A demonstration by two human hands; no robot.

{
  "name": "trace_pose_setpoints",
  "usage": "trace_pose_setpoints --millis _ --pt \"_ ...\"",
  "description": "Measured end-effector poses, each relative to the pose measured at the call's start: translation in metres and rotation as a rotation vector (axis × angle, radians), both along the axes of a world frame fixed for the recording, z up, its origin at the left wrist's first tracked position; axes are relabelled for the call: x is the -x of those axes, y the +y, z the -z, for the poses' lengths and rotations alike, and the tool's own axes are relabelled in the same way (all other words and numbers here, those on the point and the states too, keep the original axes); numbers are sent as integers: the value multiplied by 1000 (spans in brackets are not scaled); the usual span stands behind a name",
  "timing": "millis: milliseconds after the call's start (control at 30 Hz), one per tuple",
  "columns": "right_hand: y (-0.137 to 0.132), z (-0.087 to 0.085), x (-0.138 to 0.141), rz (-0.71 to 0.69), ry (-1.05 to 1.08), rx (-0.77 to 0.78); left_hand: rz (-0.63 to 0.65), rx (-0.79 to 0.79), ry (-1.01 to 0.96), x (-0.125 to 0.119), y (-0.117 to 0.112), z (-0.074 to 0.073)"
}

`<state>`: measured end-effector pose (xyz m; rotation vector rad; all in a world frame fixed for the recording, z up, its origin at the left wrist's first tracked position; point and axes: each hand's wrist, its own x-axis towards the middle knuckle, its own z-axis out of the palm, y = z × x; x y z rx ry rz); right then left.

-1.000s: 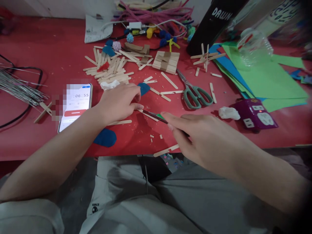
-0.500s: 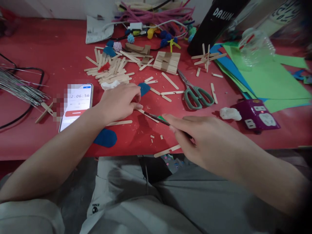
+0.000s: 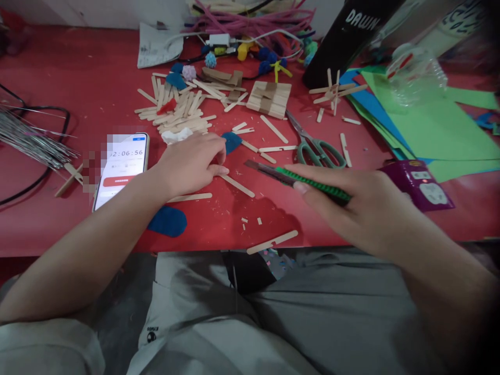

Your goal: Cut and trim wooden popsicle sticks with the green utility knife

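Observation:
My left hand point(image 3: 191, 162) rests on the red table point(image 3: 78, 73), fingers curled and pressing the end of a wooden craft stick point(image 3: 236, 185) that lies flat. My right hand point(image 3: 351, 205) grips a green utility knife point(image 3: 297, 179) with its blade out, held just above the table to the right of that stick. The blade tip is apart from the stick. A blue felt piece point(image 3: 232, 140) lies just beyond my left fingers, another blue felt piece point(image 3: 167, 221) lies under my left forearm.
A phone point(image 3: 122, 167) showing a timer lies at the left. A pile of craft sticks point(image 3: 177, 112), a stick panel point(image 3: 269, 98), scissors point(image 3: 312, 146), green and blue paper sheets point(image 3: 429, 130), a purple power strip point(image 3: 420, 183), a plastic bottle point(image 3: 416, 73) and metal wires point(image 3: 31, 140) surround the work spot.
My right hand has lifted the knife off the stick and drawn it back to the right. My left hand has stayed on the stick.

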<state>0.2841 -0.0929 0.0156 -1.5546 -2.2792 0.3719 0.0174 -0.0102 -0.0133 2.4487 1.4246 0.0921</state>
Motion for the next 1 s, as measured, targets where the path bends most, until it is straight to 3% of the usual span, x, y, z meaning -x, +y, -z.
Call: trace_pose_setpoints --millis 267,600,800,1000 --pt "0 6 6 -67 17 85 63 -9 70 1 -2 -1" --pt "6 8 2 -25 -49 49 103 47 98 5 -3 -6" --pt "11 9 0 89 -54 28 111 93 98 8 -1 -8" --pt "11 14 3 50 -47 24 97 140 42 10 1 -10"
